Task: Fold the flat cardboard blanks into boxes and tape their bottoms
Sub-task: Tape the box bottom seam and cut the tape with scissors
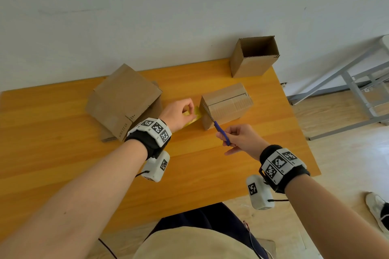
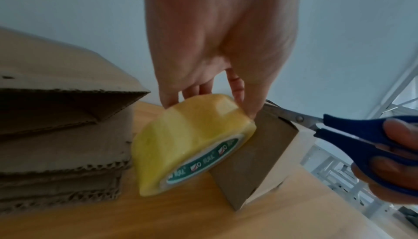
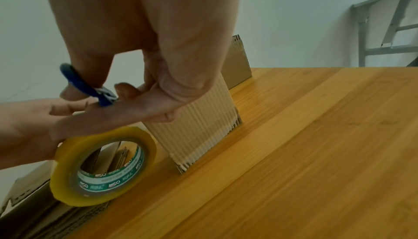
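The left hand (image 1: 179, 114) is curled over the yellow tape roll (image 2: 192, 141), fingers gripping its top edge, the roll standing on the worktop (image 1: 63, 142) tight against the end of the folded box (image 1: 226, 105). The right hand (image 1: 242, 138) has its fingers closed through the blue handles of the scissors (image 2: 353, 135), whose blades reach the box's near top edge. A stack of flat blanks (image 1: 124, 100) lies just left; an open box (image 1: 252, 58) stands at the far corner.
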A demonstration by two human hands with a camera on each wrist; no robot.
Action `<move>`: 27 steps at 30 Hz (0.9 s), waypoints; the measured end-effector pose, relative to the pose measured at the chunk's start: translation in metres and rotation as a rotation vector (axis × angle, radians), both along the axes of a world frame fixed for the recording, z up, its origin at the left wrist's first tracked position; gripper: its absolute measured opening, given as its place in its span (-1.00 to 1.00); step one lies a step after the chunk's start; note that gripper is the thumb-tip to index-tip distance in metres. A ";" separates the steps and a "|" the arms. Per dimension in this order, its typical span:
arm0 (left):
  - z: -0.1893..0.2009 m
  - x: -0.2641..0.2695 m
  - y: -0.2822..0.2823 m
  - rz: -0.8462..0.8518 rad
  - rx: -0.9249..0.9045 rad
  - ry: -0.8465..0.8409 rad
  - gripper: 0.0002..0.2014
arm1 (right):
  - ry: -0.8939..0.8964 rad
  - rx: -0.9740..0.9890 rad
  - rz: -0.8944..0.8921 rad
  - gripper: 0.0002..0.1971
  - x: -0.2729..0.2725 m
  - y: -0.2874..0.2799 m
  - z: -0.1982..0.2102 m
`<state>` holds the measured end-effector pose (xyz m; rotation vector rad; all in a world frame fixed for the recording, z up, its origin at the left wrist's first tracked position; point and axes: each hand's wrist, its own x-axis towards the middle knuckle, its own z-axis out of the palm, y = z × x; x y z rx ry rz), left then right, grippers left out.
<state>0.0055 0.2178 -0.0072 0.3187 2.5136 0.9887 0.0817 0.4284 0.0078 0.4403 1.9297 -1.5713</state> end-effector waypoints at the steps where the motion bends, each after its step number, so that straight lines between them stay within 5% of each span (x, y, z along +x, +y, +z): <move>1: 0.001 0.003 -0.001 0.006 -0.001 -0.005 -0.89 | 0.000 0.004 0.000 -0.76 0.000 0.000 0.000; 5: 0.001 0.014 -0.007 -0.043 -0.067 -0.050 -0.49 | -0.008 0.025 0.008 -0.75 -0.001 -0.003 -0.002; 8: -0.007 0.025 -0.010 -0.075 -0.142 -0.036 -0.37 | -0.006 0.051 0.015 -0.73 -0.001 -0.006 -0.001; 19: -0.049 0.051 -0.004 -0.234 -0.385 -0.127 -0.48 | 0.061 0.277 0.091 -0.63 -0.002 -0.008 -0.005; 27: -0.063 0.054 -0.002 -0.223 -0.395 -0.115 -0.50 | 0.077 0.374 0.185 -0.56 -0.007 -0.009 -0.003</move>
